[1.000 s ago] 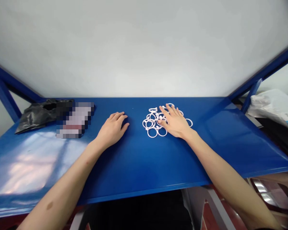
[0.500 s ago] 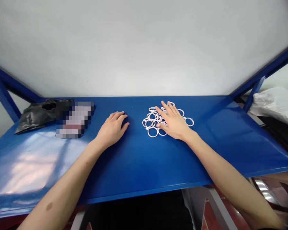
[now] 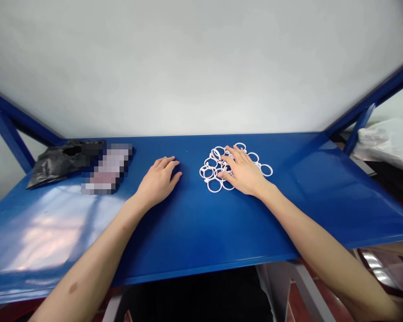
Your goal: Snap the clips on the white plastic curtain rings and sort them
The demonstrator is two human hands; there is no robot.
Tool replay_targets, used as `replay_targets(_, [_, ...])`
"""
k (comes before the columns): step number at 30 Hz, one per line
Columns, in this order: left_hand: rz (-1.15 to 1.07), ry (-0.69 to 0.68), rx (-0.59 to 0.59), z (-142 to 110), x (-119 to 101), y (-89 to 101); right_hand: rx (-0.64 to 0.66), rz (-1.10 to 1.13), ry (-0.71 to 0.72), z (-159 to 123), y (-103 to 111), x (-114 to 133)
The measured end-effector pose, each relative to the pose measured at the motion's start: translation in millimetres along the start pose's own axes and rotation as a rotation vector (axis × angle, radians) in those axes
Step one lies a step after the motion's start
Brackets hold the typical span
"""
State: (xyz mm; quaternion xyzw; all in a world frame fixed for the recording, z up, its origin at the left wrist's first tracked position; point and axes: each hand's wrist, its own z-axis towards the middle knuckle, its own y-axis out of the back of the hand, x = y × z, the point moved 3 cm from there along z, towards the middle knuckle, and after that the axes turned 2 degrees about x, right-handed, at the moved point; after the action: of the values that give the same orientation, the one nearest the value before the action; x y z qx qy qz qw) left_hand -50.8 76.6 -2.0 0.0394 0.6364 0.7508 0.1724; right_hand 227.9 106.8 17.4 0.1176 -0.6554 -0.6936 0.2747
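Note:
Several white plastic rings [image 3: 215, 185], which look like curtain rings with small eyelets, lie in a loose, overlapping pile on the blue table [image 3: 201, 232]. Over the right part of the pile rests my right hand [image 3: 245, 172], palm down with its fingers apart, touching the rings and hiding some of them. To the left of the pile, my left hand [image 3: 157, 181] lies on the bare tabletop with fingers loosely stretched and thumb apart. Nothing is in it, and it touches no ring.
A black plastic bag [image 3: 53, 165] and a blurred-out flat item [image 3: 107, 170] lie at the table's left. Blue frame bars [image 3: 359, 127] rise at both sides before a pale wall [image 3: 201, 67]. Clear plastic wrapping [image 3: 386, 141] sits beyond the right end.
Under my right hand, rings at the upper left of the pile have shifted, and its fingers have drawn slightly closer in. My left hand stays in place. The view has moved slightly.

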Motion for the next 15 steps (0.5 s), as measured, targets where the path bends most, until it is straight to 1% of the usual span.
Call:
replay_targets(8, [-0.003,0.000,-0.002,0.1,-0.3,-0.3,0.013,0.010,-0.006,-0.4,2.2,2.2])
replay_targets(15, [-0.013,-0.004,-0.010,-0.1,1.0,-0.8,-0.033,-0.031,0.015,0.9,0.5,1.1])
